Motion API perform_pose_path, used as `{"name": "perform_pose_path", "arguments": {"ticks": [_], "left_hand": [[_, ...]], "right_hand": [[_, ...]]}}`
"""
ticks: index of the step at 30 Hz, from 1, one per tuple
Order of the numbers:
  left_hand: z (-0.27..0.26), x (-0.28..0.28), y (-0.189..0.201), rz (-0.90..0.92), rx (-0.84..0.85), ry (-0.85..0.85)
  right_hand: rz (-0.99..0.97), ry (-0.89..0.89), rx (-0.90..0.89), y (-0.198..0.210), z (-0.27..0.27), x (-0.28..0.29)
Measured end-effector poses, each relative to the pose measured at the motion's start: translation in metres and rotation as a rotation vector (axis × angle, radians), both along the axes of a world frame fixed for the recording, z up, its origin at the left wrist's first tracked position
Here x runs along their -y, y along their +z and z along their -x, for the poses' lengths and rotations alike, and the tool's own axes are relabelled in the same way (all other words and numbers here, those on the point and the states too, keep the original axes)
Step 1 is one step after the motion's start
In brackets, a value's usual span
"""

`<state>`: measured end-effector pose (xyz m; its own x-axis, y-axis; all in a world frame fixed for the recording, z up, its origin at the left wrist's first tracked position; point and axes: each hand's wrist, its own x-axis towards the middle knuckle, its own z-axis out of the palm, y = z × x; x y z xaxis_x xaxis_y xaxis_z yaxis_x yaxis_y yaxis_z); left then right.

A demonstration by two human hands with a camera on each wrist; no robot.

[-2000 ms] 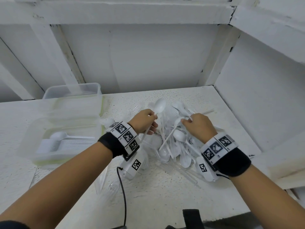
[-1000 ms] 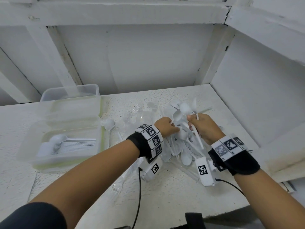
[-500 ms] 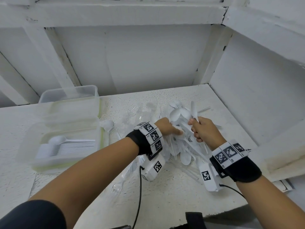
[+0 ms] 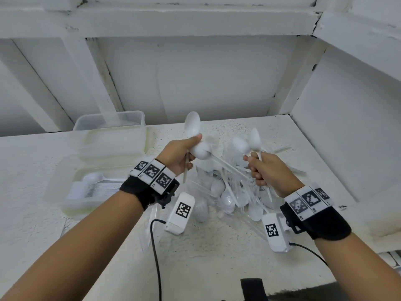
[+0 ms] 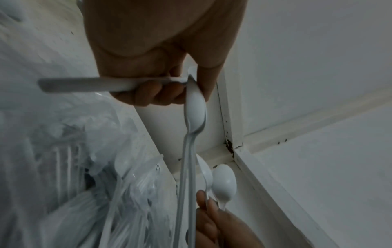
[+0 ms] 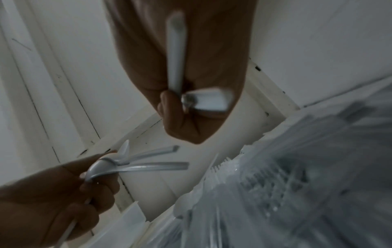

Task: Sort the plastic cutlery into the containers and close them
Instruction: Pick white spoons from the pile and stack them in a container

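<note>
White shelf (image 4: 217,253) | cutlery pile (image 4: 230,192) between hands | containers (image 4: 91,170) left

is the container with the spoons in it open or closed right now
Open: the near container has no lid on it, and the stacked spoons inside lie uncovered.

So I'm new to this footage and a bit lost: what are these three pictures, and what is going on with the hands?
No machine here: a person wears one camera on the head and one on each wrist. The head view looks down on a white table. The left hand grips white plastic spoons; the right hand grips more spoons. Below them lies a pile of plastic cutlery. An open container on the left holds stacked spoons. The dim pictures are the wrist views.
</note>
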<state>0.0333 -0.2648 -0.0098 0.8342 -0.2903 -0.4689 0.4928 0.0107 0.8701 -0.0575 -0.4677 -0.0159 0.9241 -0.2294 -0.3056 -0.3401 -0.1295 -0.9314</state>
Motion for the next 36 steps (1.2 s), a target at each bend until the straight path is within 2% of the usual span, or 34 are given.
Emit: {"name": "perform_pose_path", "arguments": {"ticks": [8, 12, 18, 23, 28, 32, 36], "left_hand": [[0.004, -0.009, -0.013, -0.105, -0.012, 0.157], [0.005, -0.011, -0.013, -0.089, -0.023, 0.141], [0.005, -0.009, -0.007, -0.011, -0.011, 0.033], [0.007, -0.011, -0.005, 0.03, -0.039, 0.078], [0.008, -0.017, -0.007, 0.226, -0.135, 0.207], [0.008, -0.018, -0.01, 0.295, -0.158, 0.258], [0.009, -0.013, -0.008, 0.337, -0.169, 0.241]], "right_hand": [[0.043, 0.051, -0.024, -0.008, -0.014, -0.028], [0.081, 0.001, -0.012, -0.006, -0.019, -0.04], [0.218, 0.232, 0.136, -0.001, -0.016, -0.059], [0.261, 0.227, 0.137, -0.005, -0.016, -0.058], [0.174, 0.15, 0.097, -0.002, -0.012, -0.053], [-0.201, 0.068, -0.005, -0.002, -0.011, -0.056], [-0.309, 0.02, -0.043, -0.007, -0.009, -0.056]]}}
